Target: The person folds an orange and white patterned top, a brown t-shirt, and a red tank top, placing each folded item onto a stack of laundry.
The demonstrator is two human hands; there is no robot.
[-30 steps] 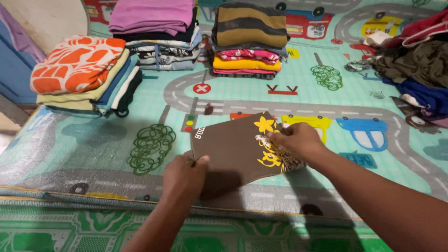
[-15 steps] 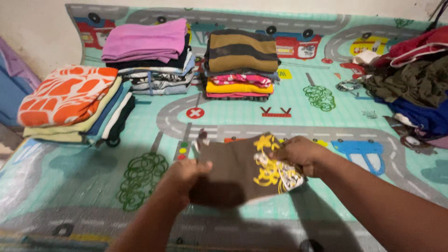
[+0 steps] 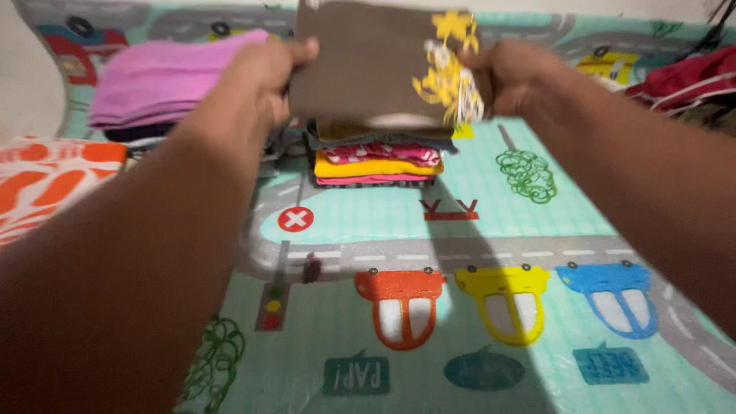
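Play mat (image 3: pixel 491 230): a pale green mat printed with grey roads, cars and trees covers the floor; it carries every pile, so the landing spot for the brown piece is soft and flat.
Loose heap (image 3: pixel 690 77): unfolded red and dark clothes lie at the far right, well apart from the hands.
Orange-and-white stack (image 3: pixel 46 176): sits at the left edge, partly hidden by the left forearm.
Purple-topped stack (image 3: pixel 165 88): stands behind the left arm, just beside the middle pile.
Middle stack (image 3: pixel 379 157): yellow, pink and striped folds, directly under the held piece; judging by this, it is best lowered level so its edges line up with the layers beneath.
Folded brown garment (image 3: pixel 360 61): has a yellow flower print on its right half and is held in the air above the middle stack, not yet touching it.
Left hand (image 3: pixel 268 73): its grip is clamped on the garment's left edge, thumb on top.
Right hand (image 3: pixel 510 77): its grip is pinched on the printed right edge; keeping both sides taut should stop the fold from sagging or opening.
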